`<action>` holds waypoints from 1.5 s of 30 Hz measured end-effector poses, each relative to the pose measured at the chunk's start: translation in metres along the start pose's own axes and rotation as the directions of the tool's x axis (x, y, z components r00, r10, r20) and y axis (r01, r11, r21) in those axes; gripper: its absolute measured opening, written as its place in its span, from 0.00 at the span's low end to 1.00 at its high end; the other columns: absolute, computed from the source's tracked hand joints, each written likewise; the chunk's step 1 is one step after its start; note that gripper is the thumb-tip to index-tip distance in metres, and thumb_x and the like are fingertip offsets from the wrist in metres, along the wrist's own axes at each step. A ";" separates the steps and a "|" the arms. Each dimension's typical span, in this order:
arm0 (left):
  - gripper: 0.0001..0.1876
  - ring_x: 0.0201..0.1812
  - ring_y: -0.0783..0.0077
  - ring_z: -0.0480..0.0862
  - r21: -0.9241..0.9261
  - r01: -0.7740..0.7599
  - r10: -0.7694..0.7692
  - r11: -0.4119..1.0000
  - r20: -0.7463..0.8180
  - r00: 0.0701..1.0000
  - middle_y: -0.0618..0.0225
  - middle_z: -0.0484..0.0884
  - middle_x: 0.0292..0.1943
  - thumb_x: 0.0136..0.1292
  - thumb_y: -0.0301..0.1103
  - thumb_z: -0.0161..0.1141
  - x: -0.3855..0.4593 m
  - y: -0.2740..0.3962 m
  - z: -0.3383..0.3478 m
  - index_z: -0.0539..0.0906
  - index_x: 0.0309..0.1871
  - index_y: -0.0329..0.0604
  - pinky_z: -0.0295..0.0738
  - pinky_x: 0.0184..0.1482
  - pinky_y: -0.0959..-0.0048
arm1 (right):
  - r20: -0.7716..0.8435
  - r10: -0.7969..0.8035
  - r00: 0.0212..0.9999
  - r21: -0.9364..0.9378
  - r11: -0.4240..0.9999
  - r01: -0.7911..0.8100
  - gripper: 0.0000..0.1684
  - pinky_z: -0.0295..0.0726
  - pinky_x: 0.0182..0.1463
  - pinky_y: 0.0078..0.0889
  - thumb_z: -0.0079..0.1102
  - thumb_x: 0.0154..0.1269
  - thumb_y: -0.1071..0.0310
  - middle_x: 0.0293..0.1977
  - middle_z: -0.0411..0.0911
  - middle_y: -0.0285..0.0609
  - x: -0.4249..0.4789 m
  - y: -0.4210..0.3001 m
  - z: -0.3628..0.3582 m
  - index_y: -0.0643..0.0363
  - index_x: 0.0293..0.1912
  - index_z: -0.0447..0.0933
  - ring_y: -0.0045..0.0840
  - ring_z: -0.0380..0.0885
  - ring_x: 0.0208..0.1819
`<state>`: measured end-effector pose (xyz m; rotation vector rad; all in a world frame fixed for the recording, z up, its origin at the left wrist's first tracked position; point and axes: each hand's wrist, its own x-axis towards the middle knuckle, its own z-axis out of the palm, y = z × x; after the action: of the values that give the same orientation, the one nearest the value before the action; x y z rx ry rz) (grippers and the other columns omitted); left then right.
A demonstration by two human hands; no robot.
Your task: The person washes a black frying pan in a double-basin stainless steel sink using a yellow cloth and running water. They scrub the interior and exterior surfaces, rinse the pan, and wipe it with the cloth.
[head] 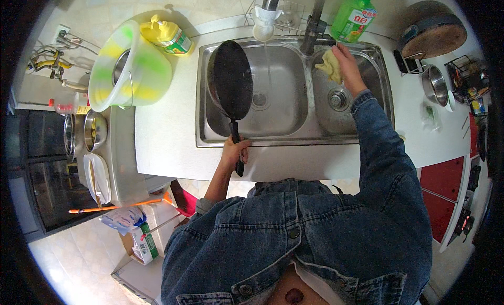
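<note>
My left hand (233, 152) grips the black handle of a frying pan (235, 78), which is tilted on edge over the left basin of a stainless steel double sink (291, 126). My right hand (349, 70) reaches across the right basin with a crumpled yellow cloth (330, 67) hanging from it. Its fingertips are at the side lever (327, 40) of the faucet (314, 27). From the spout's white wrapped end (263, 27), a thin stream of water (268, 63) falls into the left basin, beside the pan.
A green detergent bottle (353, 19) stands behind the right basin. Leaning pans (437, 33) and a metal bowl (434, 84) are on the right. On the left are a plastic bucket (153, 74) and a yellow pump bottle (167, 37). The white countertop (169, 143) surrounds the sink.
</note>
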<state>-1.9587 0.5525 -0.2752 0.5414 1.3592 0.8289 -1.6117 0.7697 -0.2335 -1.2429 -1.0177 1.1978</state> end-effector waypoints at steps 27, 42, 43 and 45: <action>0.19 0.30 0.49 0.80 0.979 0.142 0.485 0.146 -0.196 0.852 0.53 0.80 0.26 0.48 0.26 0.54 -0.043 -0.022 -0.073 0.67 0.45 0.46 0.73 0.31 0.54 | 0.430 0.100 0.897 0.419 0.858 -0.297 0.27 0.70 0.54 0.32 0.47 0.67 0.57 0.55 0.68 0.40 -0.111 -0.059 0.010 0.58 0.61 0.60 0.29 0.70 0.53; 0.15 0.29 0.47 0.80 0.937 0.116 0.482 0.330 -0.273 0.833 0.51 0.79 0.25 0.52 0.32 0.58 -0.060 -0.019 -0.069 0.68 0.43 0.46 0.72 0.30 0.53 | 0.261 0.145 0.954 -0.364 0.930 -0.042 0.20 0.74 0.40 0.20 0.54 0.63 0.58 0.38 0.79 0.35 -0.094 0.031 -0.022 0.63 0.47 0.75 0.18 0.77 0.36; 0.16 0.29 0.47 0.80 0.926 0.089 0.478 0.368 -0.271 0.836 0.51 0.79 0.25 0.52 0.32 0.59 -0.061 -0.019 -0.069 0.68 0.42 0.45 0.72 0.30 0.54 | 0.264 0.179 0.948 -0.186 0.974 -0.132 0.19 0.73 0.41 0.20 0.54 0.63 0.59 0.38 0.78 0.35 -0.103 0.014 -0.008 0.63 0.48 0.74 0.18 0.76 0.37; 0.16 0.26 0.51 0.79 0.889 -0.013 0.482 0.458 -0.237 0.844 0.52 0.77 0.22 0.51 0.31 0.61 -0.060 -0.023 -0.069 0.68 0.42 0.43 0.71 0.28 0.56 | 0.277 0.237 0.931 0.185 0.938 -0.293 0.19 0.73 0.42 0.19 0.54 0.63 0.61 0.39 0.78 0.35 -0.120 -0.021 0.013 0.62 0.50 0.73 0.17 0.76 0.38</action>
<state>-2.0220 0.4830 -0.2662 1.4669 2.1956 0.4357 -1.6380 0.6541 -0.2033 -1.0922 -0.8810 1.6693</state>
